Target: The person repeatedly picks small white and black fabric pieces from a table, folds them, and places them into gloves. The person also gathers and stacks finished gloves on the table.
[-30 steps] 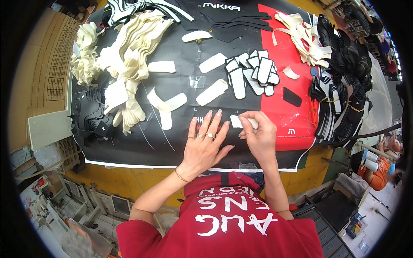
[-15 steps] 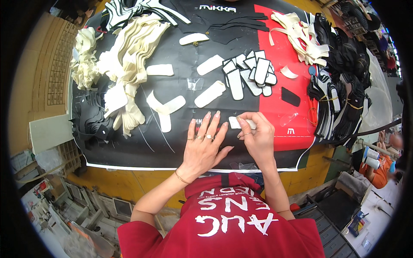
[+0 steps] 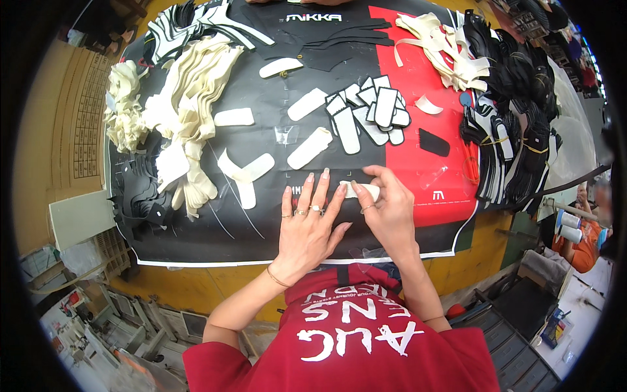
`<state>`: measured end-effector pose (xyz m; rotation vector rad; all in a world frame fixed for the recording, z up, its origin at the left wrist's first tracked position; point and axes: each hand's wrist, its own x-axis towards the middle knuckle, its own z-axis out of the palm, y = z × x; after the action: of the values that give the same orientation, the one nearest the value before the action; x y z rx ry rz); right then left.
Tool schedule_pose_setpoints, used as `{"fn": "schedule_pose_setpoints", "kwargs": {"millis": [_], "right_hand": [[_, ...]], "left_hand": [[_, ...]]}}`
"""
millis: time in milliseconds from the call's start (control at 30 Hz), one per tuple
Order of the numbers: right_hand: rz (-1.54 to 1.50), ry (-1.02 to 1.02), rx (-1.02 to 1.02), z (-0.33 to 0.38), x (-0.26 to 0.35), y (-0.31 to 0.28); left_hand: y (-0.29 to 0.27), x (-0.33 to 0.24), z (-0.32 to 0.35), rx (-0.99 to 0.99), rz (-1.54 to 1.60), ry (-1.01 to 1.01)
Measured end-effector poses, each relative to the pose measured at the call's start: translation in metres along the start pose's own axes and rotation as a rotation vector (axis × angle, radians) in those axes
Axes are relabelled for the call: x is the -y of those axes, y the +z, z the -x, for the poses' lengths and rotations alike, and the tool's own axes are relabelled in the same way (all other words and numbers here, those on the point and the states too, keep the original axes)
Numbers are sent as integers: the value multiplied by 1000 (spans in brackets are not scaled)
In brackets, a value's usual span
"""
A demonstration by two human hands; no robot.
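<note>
Palm down on the black part of the printed mat [image 3: 196,243], my left hand [image 3: 307,225] lies with its fingers spread. Its index fingertip touches the left end of a small cream strip [image 3: 369,191] with a rounded outline. My right hand [image 3: 392,208] holds that strip at its right side, thumb against it and index finger raised above; the other fingers are partly hidden. Beyond my hands lie loose cream pieces [image 3: 309,148], one of them [image 3: 245,195] under another. A pile of white pieces with black edging [image 3: 348,134] sits farther right.
Cream fabric stacks [image 3: 189,85] and dark cut pieces [image 3: 140,196] occupy the left side. At the right are a cream bundle [image 3: 450,49], tied black-and-white strips [image 3: 499,153] and a black patch [image 3: 434,142]. Another person's hands show at the far edge.
My right index finger has lifted away from the thumb, and the cream strip has come closer to my left fingertips. The left hand stays flat. The whole view has shifted slightly.
</note>
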<state>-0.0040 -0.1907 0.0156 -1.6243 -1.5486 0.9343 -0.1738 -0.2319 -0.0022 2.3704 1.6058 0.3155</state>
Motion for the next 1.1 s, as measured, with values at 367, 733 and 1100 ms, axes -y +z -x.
{"fn": "schedule_pose_setpoints", "kwargs": {"millis": [367, 733, 1100], "right_hand": [[-22, 108, -18, 1, -3, -15], [392, 78, -86, 0, -1, -19], [727, -383, -16, 37, -11, 16]], "left_hand": [[-2, -1, -1, 21, -50, 15], [-4, -2, -2, 34, -38, 13], [-3, -2, -2, 27, -50, 23]]}}
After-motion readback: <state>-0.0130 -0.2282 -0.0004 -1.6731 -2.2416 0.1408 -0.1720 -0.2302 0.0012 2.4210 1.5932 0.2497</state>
